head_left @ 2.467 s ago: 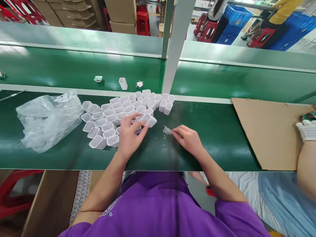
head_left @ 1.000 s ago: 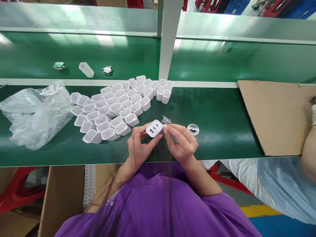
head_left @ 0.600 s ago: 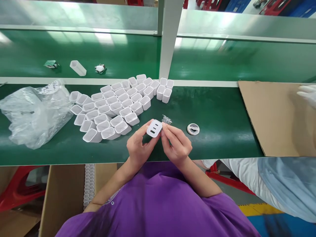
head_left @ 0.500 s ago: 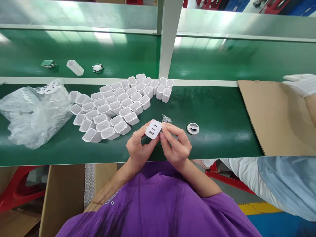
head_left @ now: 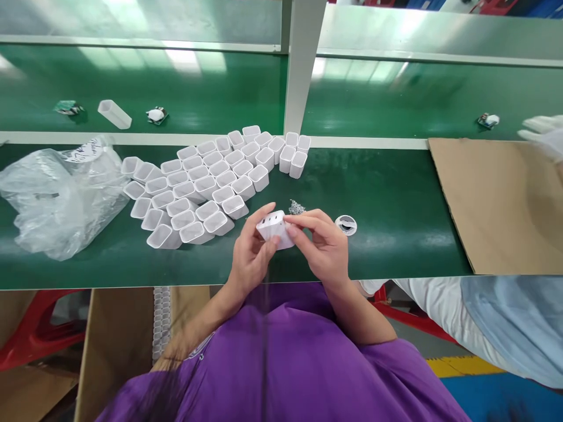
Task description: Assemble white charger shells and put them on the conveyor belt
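A white charger housing point(head_left: 276, 227) with port slots in its end face is held in front of me, above the near edge of the green bench. My left hand point(head_left: 251, 252) grips it from the left, thumb on its side. On its right side, the thumb and fingertips of my right hand point(head_left: 323, 243) pinch it. Just beyond lies a small pile of metal bits point(head_left: 296, 207), too small to name. Right of my right hand is a round white roll-like piece point(head_left: 346, 225). Many open white housings point(head_left: 206, 189) stand grouped to the left.
A clear plastic bag point(head_left: 65, 199) lies at the left. Cardboard point(head_left: 497, 205) covers the right, with a co-worker's gloved hand point(head_left: 545, 132) by it. Circuit boards point(head_left: 156, 115) and a white shell point(head_left: 115, 113) lie on the belt behind. A post point(head_left: 303, 70) rises mid-bench.
The charger housing has been tilted, so its port face points more upward and its side shows. Things on the back belt have shifted left, and another circuit board has appeared at the right.
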Available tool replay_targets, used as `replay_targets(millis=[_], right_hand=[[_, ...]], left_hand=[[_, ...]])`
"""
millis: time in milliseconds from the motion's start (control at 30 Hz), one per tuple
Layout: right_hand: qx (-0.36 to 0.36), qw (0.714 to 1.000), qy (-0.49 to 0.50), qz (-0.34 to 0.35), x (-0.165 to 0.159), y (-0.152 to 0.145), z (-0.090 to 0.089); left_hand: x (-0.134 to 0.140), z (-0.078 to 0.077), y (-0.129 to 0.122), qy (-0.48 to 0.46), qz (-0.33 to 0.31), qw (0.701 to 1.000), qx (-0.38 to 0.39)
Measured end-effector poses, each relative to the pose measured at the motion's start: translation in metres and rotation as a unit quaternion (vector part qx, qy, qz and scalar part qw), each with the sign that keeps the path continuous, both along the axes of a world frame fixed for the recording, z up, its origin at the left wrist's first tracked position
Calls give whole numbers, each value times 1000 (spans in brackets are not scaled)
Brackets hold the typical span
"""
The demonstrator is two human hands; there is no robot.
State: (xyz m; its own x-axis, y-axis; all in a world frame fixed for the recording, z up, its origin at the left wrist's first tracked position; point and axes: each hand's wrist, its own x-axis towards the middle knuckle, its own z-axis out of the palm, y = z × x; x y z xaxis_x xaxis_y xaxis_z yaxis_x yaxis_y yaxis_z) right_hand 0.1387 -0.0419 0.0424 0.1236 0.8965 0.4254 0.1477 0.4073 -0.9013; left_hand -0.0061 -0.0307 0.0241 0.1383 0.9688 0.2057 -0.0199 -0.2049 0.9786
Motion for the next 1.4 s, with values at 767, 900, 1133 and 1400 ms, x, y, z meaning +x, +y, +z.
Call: replay_targets(millis=[767, 900, 1133, 1400], right_hand=[[-125, 977, 122, 125, -8, 2, -7], [-121, 982, 89, 114, -7, 0, -5], [-95, 990, 34, 100, -8, -1, -2], [-140, 972, 119, 145, -7, 3, -5]], left_hand=[[-19, -7, 11, 152, 15, 986, 64], [-18, -4, 11, 179, 41, 978, 93], [-18, -7, 14, 174, 55, 974, 133], [-20, -18, 10, 92, -30, 995, 5]])
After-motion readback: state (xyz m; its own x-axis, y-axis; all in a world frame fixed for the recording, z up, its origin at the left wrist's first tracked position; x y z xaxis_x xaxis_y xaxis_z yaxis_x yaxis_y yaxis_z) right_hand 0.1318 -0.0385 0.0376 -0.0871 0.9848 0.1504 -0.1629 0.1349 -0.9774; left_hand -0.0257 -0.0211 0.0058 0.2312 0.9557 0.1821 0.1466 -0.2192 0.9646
